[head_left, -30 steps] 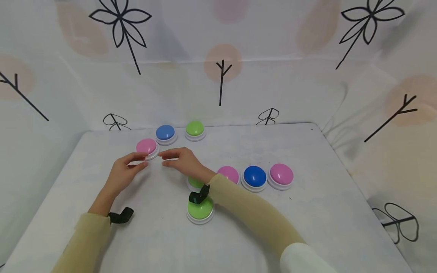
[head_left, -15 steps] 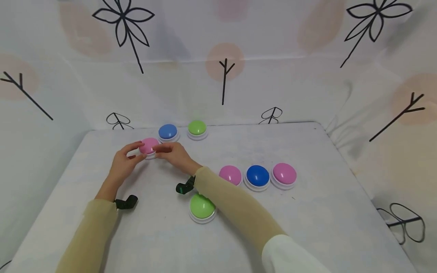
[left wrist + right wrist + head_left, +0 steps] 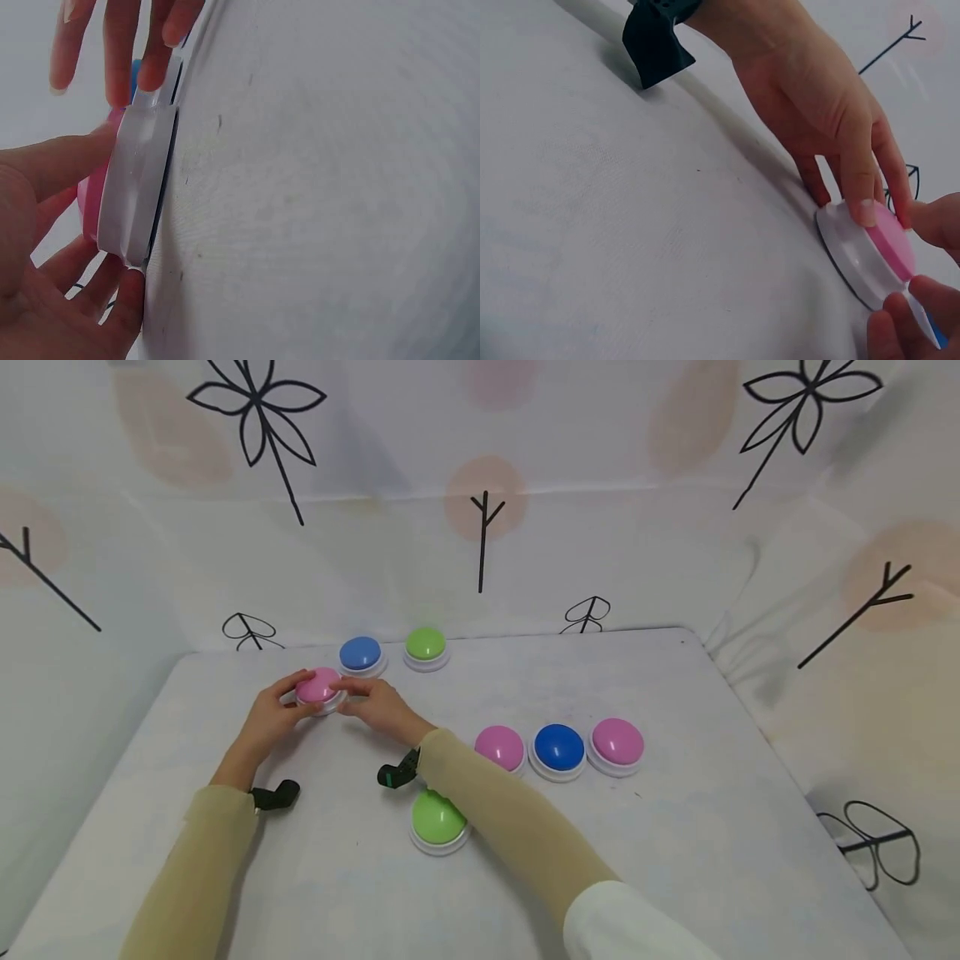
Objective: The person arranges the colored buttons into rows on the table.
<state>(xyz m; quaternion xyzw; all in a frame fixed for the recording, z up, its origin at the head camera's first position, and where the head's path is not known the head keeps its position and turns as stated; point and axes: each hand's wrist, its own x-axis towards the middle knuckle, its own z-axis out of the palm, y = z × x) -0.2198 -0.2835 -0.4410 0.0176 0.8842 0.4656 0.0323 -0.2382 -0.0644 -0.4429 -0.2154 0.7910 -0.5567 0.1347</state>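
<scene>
- Left hand (image 3: 264,720): curled round the pink button (image 3: 317,683), thumb on the near side, fingers opposite.
- Right hand (image 3: 384,706): part-open at the button's right edge; pinch or mere touch, cannot tell.
- Pink button lies between the hands, toward the far left of the surface (image 3: 675,868); base looks flat on it.
- Light blue button (image 3: 360,653) just beside, behind and right; far green button (image 3: 425,644) next along.
- Rightward, a row: second pink button (image 3: 500,747), dark blue button (image 3: 558,747), third pink button (image 3: 617,741).
- Step, judged: two-handed adjustment of the pink button's position.
- Next move, judged: calls for gentle, even release without nudging light blue.
</scene>
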